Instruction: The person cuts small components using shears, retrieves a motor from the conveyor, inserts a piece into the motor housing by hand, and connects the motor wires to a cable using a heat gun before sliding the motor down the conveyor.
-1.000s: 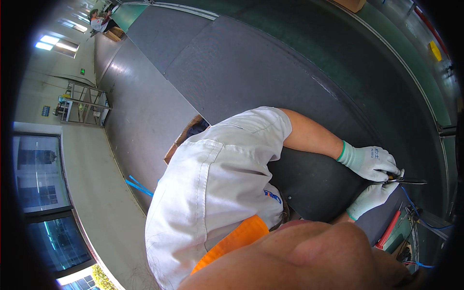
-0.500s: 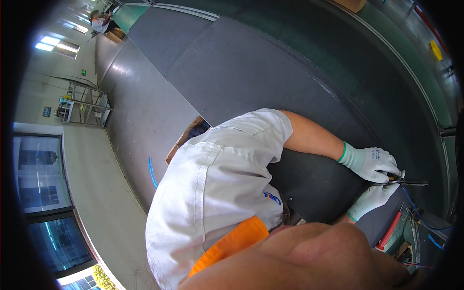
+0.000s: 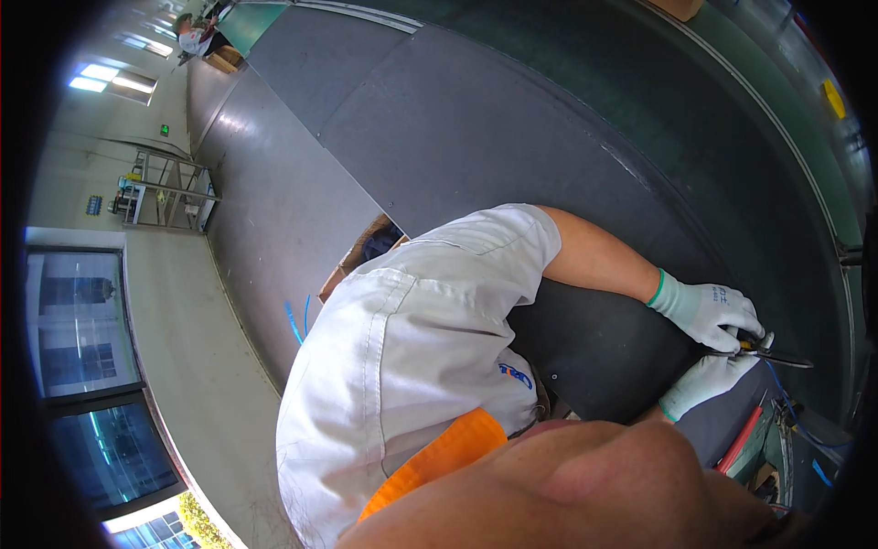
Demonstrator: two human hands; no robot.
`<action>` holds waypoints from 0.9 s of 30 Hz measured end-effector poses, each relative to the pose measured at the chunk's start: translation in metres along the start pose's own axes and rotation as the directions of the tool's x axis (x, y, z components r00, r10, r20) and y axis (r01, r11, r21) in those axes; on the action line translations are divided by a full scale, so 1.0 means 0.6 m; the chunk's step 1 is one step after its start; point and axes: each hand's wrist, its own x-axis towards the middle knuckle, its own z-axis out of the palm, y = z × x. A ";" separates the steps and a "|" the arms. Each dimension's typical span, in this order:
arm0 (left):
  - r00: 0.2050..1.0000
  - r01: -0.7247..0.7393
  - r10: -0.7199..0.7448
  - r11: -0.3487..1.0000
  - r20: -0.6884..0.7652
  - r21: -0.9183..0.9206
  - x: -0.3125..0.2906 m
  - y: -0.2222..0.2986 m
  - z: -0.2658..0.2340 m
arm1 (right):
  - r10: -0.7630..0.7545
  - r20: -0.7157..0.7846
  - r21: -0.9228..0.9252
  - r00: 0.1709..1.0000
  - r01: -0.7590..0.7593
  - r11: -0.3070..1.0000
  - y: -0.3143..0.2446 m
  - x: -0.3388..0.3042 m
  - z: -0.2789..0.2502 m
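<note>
My left hand point(image 3: 702, 311), in a white knit glove with a green cuff, is closed over the handles of a pair of pliers point(image 3: 766, 355) whose dark tip points right. My right hand point(image 3: 706, 384), gloved the same way, comes up from below, and its fingers touch the underside of the tool beside the left hand. Whether it grips anything is hidden. Both hands work at the right over a dark grey surface point(image 3: 476, 137). My white short-sleeved shirt point(image 3: 412, 348) fills the middle of the view.
A thin blue wire point(image 3: 780, 389) runs down below the pliers toward red and green parts point(image 3: 745, 439) at the lower right. A cardboard box point(image 3: 352, 265) and blue strips point(image 3: 293, 320) lie by my shoulder. A metal rack point(image 3: 169, 192) stands far left; another person point(image 3: 195, 37) is far off.
Both hands stay on the pliers in nearly the same spot. The blue strips beside my shoulder have shifted slightly to the right in the view.
</note>
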 end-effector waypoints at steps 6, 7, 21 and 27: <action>0.994 -0.079 0.079 0.997 -0.069 0.009 0.005 -0.003 0.006 | -0.103 0.079 -0.087 0.992 0.110 0.990 0.009 0.001 -0.010; 0.993 -0.081 0.080 0.997 -0.090 -0.009 0.003 -0.002 0.009 | 0.072 0.068 0.278 0.995 -0.088 0.957 0.013 0.011 -0.011; 0.999 0.028 -0.027 1.000 -0.038 0.015 0.008 -0.003 0.017 | -0.160 0.045 -0.111 0.986 0.164 0.980 0.051 0.020 -0.032; 0.998 0.065 -0.065 0.997 -0.010 -0.028 0.011 -0.006 0.012 | -0.156 0.037 -0.114 0.987 0.159 0.981 0.070 0.017 -0.044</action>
